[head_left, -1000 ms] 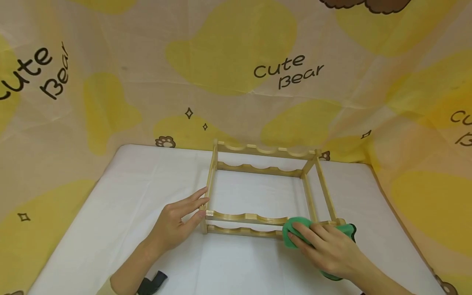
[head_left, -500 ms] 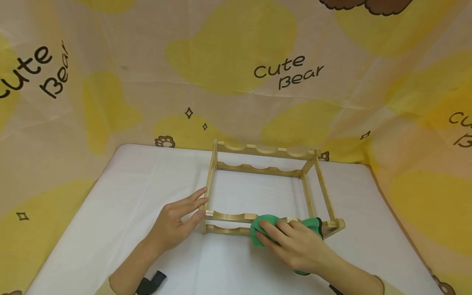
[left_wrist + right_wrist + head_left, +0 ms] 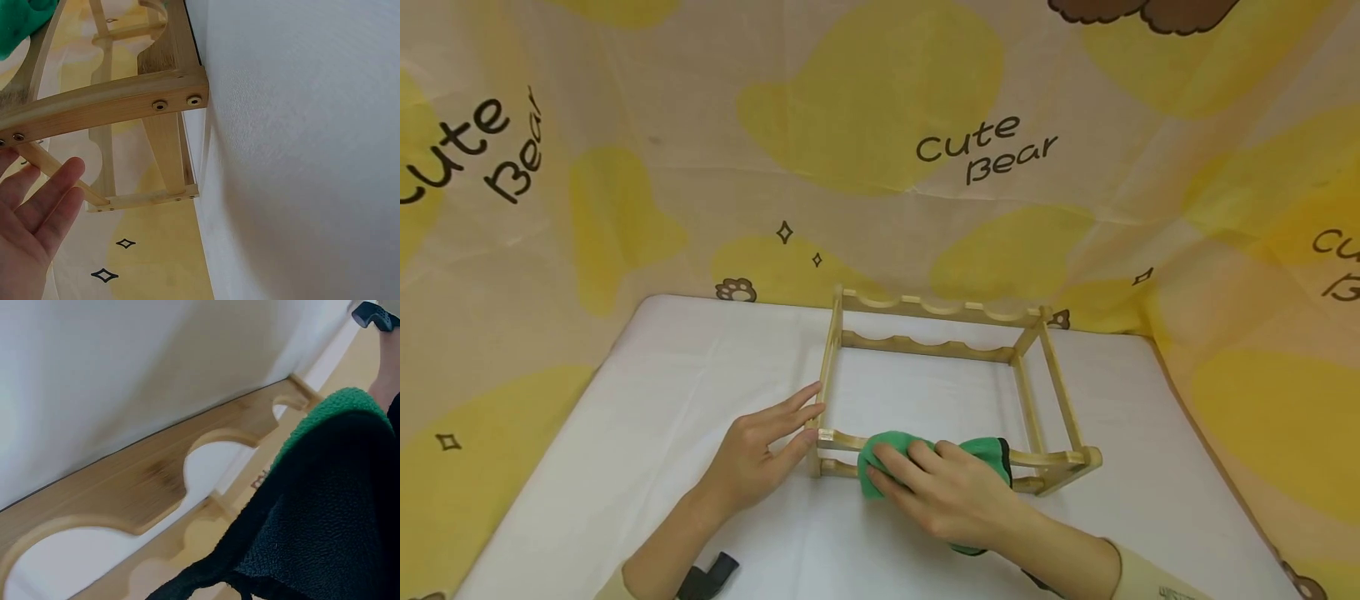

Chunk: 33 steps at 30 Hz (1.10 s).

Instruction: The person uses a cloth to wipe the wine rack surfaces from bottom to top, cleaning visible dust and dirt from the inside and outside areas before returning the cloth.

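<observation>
Touching the left side frame of a smooth, pale wooden rack (image 3: 917,346), the left hand (image 3: 756,458) has its fingers extended and loosely parted. Right of those fingertips, the rack stands on a white tabletop (image 3: 722,367), its long rails cut in scalloped curves and its end bar set with round metal fasteners (image 3: 160,105). Farther right, the right hand (image 3: 943,492) holds a fuzzy, black-edged green cloth (image 3: 988,457) under curled fingers over the front rails. Beyond that grip, the rails meet the right side frame.
</observation>
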Motion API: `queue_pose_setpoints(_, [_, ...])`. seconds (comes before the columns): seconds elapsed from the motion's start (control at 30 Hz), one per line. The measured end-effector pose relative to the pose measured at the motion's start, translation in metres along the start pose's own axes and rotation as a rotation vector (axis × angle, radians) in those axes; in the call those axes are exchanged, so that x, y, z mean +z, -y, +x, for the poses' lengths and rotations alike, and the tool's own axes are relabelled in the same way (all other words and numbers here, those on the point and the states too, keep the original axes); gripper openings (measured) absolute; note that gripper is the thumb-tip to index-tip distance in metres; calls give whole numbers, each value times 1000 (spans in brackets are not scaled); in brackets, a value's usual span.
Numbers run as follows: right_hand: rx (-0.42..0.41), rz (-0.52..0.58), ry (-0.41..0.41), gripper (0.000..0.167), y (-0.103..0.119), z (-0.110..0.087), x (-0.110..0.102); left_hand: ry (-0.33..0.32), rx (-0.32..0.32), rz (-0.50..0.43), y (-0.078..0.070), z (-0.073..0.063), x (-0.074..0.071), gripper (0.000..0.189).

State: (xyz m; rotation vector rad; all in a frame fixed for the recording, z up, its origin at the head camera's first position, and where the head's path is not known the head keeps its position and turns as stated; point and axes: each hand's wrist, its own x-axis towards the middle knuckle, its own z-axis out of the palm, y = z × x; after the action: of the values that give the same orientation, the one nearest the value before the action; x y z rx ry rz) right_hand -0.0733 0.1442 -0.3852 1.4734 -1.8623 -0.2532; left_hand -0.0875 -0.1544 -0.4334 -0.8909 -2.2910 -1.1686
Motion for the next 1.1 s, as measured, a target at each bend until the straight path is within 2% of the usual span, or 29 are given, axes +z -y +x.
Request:
queue_pose_setpoints(0.27, [-10,-53,4,41,8,23,9,1,6,-5,1,-1,0,35])
queue_pose_setpoints(0.57, [-26,-57,12,34,15,39,15,-7,20,-11,4,-2,1,34])
queue_pose_setpoints(0.8, [-9,-61,17,35,15,37,12,-5,17,-3,2,-1,1,36])
queue_pose_setpoints(1.1, [2,-44,42,41,11,21,3,-3,9,-2,1,-1,1,35])
